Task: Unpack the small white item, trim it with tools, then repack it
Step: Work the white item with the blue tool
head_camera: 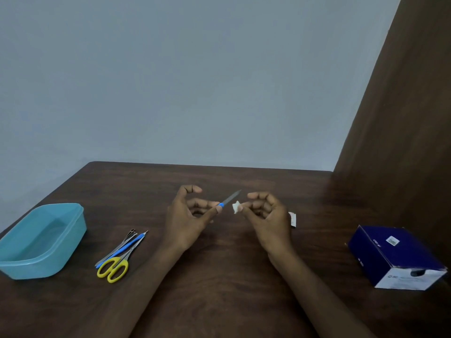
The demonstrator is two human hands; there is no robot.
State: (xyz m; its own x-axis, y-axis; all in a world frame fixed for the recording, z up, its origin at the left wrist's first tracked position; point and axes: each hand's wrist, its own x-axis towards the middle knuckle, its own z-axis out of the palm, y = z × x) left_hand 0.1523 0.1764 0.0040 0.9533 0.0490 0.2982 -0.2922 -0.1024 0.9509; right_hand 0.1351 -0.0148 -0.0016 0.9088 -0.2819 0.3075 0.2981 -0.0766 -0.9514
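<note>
White item (236, 207), small, crumpled, irregular.

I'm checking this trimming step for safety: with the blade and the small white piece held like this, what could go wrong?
The blue-handled blade in the left hand points toward the right hand, whose fingertips pinch the small white item; a slip might nick them. That piece is held above the table by a light pinch, so it could drop.
</note>
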